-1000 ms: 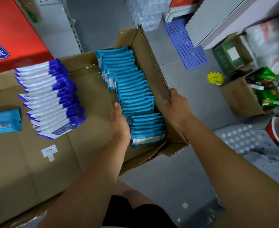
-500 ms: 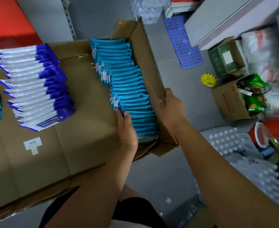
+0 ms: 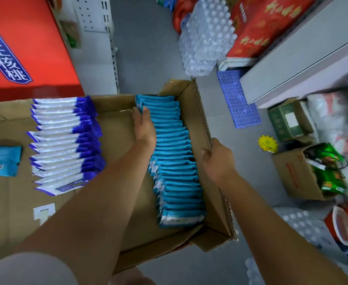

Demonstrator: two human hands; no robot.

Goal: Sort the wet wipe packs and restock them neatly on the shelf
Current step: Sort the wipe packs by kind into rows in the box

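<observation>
clamped over the top edge of the cardboard box (image 3: 202,112) wall, the right hand (image 3: 218,159) has thumb inside and fingers curled outside, steadying it. the left hand (image 3: 143,128) holds nothing: its fingers lie mostly straight against the left side of the teal wipe packs (image 3: 177,161), up at the far end of the row. those packs stand on edge, overlapping, along the box's right wall.

they look light, soft and slick-filmed, so one alone would flop and a squeezed stack could slip apart. it seems best to press a bundle flat between both palms from its ends, not pinch a sealed edge.

half a second ago the left hand sat at the near end of the row. it has since travelled along to the far end, while the right hand has kept to the same wall.

left of the box, white-and-blue packs (image 3: 64,145) lie fanned on cardboard, with a single teal pack (image 3: 1,160) flat beyond them.
</observation>
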